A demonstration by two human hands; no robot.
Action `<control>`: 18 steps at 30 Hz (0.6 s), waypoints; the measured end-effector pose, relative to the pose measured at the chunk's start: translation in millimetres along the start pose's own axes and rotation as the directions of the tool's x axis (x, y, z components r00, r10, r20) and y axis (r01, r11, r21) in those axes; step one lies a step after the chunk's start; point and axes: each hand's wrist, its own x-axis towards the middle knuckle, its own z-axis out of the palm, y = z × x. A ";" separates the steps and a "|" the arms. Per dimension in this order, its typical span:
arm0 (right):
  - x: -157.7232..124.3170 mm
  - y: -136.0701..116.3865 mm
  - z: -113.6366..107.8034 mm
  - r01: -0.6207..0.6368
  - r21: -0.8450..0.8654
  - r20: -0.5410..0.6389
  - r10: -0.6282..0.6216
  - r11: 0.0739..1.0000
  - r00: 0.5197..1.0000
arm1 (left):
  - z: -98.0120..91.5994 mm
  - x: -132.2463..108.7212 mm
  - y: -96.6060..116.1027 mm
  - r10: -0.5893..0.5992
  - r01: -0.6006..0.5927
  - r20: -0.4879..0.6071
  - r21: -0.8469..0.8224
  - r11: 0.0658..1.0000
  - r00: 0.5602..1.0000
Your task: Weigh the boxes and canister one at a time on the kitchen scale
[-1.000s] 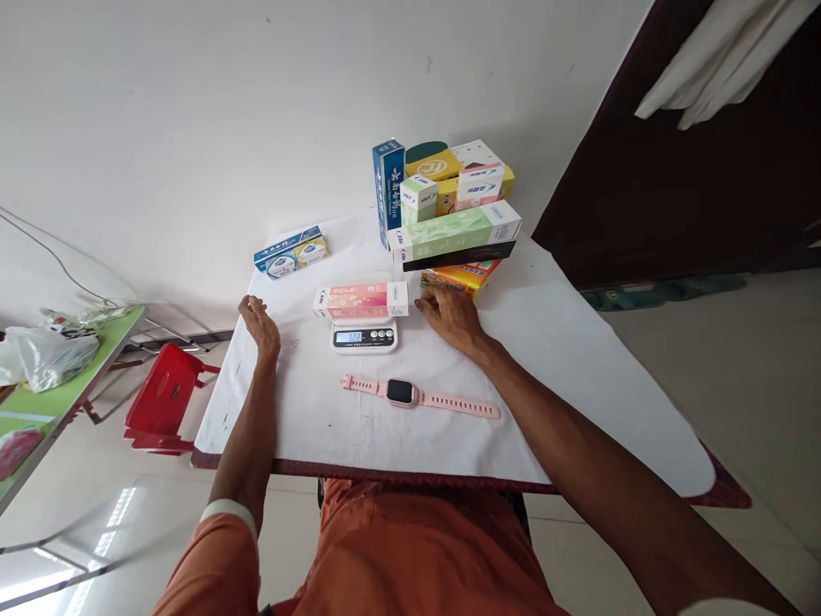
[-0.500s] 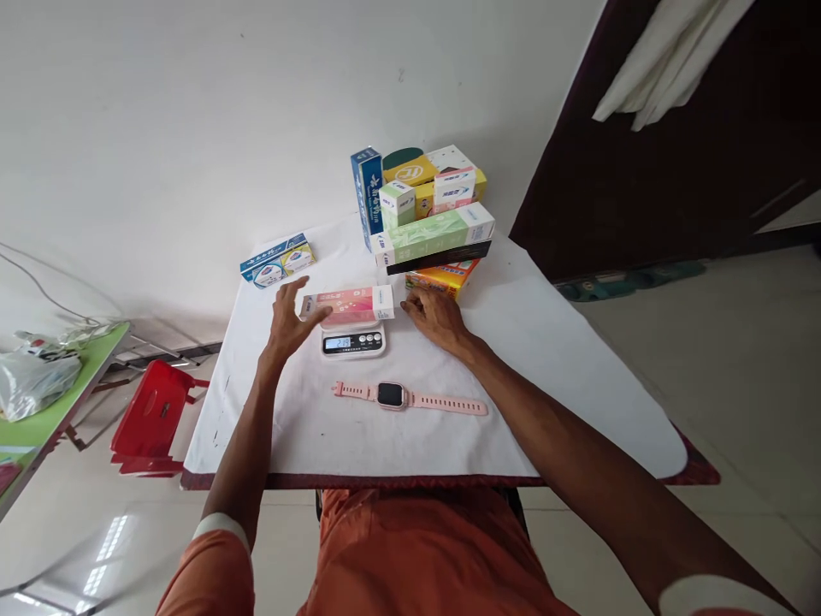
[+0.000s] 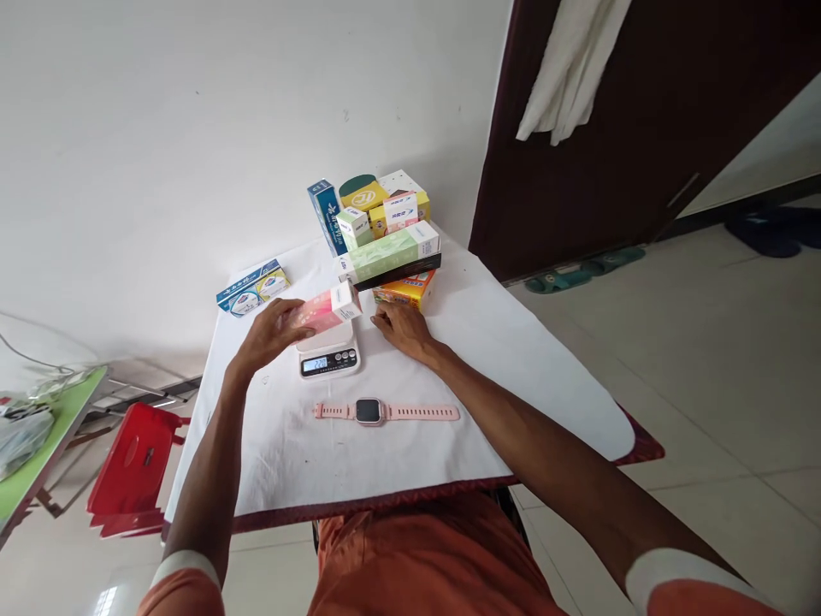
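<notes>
My left hand (image 3: 268, 332) is closed around the left end of a pink toothpaste box (image 3: 326, 310), thumb in front and fingers behind. The box is tilted, its white right end raised, over a small white kitchen scale (image 3: 329, 362) with a lit display. My right hand (image 3: 404, 328) rests on the cloth to the right of the scale, fingers curled in and nothing visible in them. Right behind it lies an orange box (image 3: 410, 291), partly covered by the hand; whether they touch I cannot tell. A pink smartwatch (image 3: 369, 411) lies flat in front of the scale.
Behind are stacked boxes: a long green box (image 3: 391, 252), a blue upright box (image 3: 327, 216) and several others against the wall. A blue and yellow box (image 3: 253, 288) lies at the left. Beside the white-clothed table (image 3: 449, 462) stands a red chair (image 3: 132, 462).
My left hand has closed on the pink box and tilted it up off level. The scale's reading has changed. My right hand stays by the orange box. The view has shifted right.
</notes>
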 end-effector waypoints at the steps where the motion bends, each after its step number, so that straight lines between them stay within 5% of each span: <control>1: 0.1 0.2 0.4 -0.004 -0.006 0.002 0.004 1.000 1.000 | -7.0 2.6 8.2 0.039 -0.038 -0.028 0.007 0.999 0.999; 5: 0.6 2.0 2.4 -0.007 -0.024 0.002 0.007 1.000 1.000 | -14.2 40.6 46.4 0.179 -0.162 -0.133 0.134 0.978 0.975; 9: 0.4 2.3 1.0 0.022 -0.024 0.003 -0.022 0.999 1.000 | 14.8 101.6 73.9 0.260 -0.231 -0.165 0.178 0.957 0.951; 13: -1.0 0.5 -1.5 0.028 -0.020 0.013 -0.028 0.999 1.000 | 45.5 143.3 80.7 0.255 -0.223 -0.156 0.197 0.955 0.954; 18: -2.1 2.3 0.6 0.033 -0.001 0.001 -0.033 0.999 0.999 | 55.7 150.4 73.8 0.279 -0.242 -0.178 0.207 0.948 0.944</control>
